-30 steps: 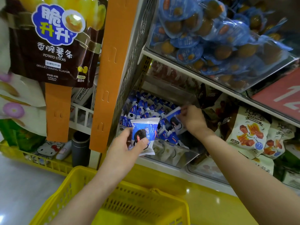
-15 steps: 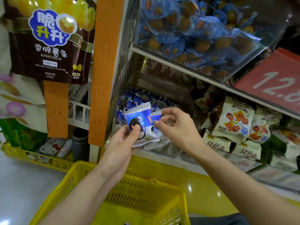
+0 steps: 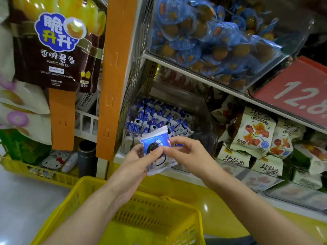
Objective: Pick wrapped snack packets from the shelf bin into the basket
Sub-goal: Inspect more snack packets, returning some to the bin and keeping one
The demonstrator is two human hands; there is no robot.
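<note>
Left hand (image 3: 134, 167) grips the snack packet (image 3: 155, 142), right hand (image 3: 187, 154) pinches its right edge; the basket (image 3: 74, 193) lies directly below, nearer the left hand.

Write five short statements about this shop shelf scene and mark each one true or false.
1. The left hand grips a blue-and-white wrapped snack packet. True.
2. That packet lies inside the yellow plastic basket. False: it is held in front of the clear shelf bin, above the basket.
3. The right hand is deep in the bin. False: it pinches the same packet's edge.
4. A red price sign with white numerals hangs at the upper right. True.
5. The bin is empty. False: many loose packets fill it.
</note>
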